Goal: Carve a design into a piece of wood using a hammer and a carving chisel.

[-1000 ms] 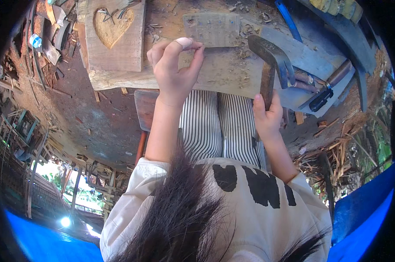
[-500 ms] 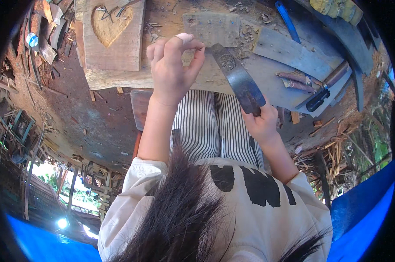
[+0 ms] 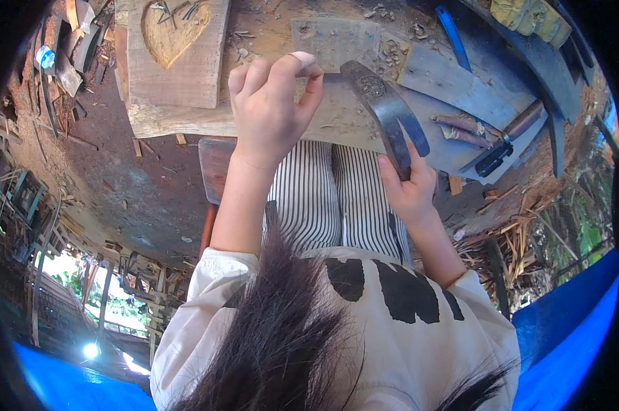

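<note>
My right hand [image 3: 413, 193] grips the forked end of a dark metal claw hammer [image 3: 376, 103], with a finger lying by the split of the claw. No handle shows from here. The hammer is held above my lap and the bench's near edge. My left hand [image 3: 272, 109] is raised beside it, thumb and forefinger pinched, with a pale wrap on one finger. Between those fingertips and the hammer's blunt end runs a thin dark strip [image 3: 333, 74]; its kind is too small to tell.
On the wooden bench [image 3: 172, 122] lie a board with a heart-shaped hollow [image 3: 176, 89], flat boards [image 3: 453, 79], a blue tool [image 3: 455, 41], wooden-handled tools [image 3: 460, 127] and shavings. A dark stool-like piece [image 3: 213, 171] stands left of my legs. Scraps litter the ground.
The hammer has turned and shifted slightly right, so its claw split shows more. A longer piece of the dark strip is visible. My left hand has moved slightly left, still pinched.
</note>
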Demonstrator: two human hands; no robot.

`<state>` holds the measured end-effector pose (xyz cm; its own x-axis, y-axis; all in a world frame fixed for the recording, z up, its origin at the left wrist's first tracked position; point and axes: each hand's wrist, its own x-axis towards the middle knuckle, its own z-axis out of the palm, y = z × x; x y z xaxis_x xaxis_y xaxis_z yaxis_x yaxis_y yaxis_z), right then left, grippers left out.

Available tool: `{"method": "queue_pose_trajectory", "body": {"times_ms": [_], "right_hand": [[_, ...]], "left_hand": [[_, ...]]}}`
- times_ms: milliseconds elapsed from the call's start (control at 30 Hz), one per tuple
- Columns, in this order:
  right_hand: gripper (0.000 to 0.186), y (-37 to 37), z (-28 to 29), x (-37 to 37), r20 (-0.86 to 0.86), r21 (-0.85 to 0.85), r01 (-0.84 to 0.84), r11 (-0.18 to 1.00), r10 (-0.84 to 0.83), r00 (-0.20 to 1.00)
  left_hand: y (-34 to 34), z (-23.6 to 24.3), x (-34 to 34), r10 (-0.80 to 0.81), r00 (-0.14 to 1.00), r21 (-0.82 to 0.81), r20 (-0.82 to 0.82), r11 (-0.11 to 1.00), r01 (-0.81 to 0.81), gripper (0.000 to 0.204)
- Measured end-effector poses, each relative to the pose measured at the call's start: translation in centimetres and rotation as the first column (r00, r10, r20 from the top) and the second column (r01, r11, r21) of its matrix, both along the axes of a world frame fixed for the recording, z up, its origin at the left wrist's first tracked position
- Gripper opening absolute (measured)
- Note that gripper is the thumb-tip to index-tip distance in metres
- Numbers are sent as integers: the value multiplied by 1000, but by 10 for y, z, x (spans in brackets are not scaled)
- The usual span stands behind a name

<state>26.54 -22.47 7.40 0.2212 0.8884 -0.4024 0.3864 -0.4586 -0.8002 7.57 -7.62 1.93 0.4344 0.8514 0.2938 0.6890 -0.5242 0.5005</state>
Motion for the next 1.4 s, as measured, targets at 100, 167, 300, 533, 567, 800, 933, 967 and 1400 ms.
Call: {"method": "queue_pose_trajectory", "body": {"times_ms": [100,167,300,533,567,800,933,967,1400], "right_hand": [[28,1,2,0,14,-1,-16,1000,16,1000],[28,-1,0,-1,-24,-10,1,1000,-1,1000],[30,-4,-1,-3,-64,-9,-1,1000,0,998],[36,-10,-4,3,14,129,-126,984,126,992],[37,-8,-2,4,51,65,-171,983,167,985],[37,-1,2,9,50,9,-253,967,252,966],[37,6,5,0,106,-131,-249,960,263,959],[37,9,6,-3,82,-125,-200,972,211,974],[32,2,11,-2,-48,-14,-98,995,97,994]], "left_hand": [[3,1,0,-14,1000,-14,6,1000,14,42],[4,3,1,-21,1000,-31,-7,999,21,45],[2,4,2,-12,1000,-95,-4,995,12,48],[1,-7,-2,27,998,-114,59,993,-20,47],[2,-10,-1,23,995,-153,95,988,-8,48],[4,-19,-6,26,974,-184,225,983,16,51],[2,-20,-7,30,974,-181,224,983,12,52],[-1,-21,-7,57,974,-230,220,973,-5,52],[19,-25,-25,14,881,-261,473,957,125,82]]}}
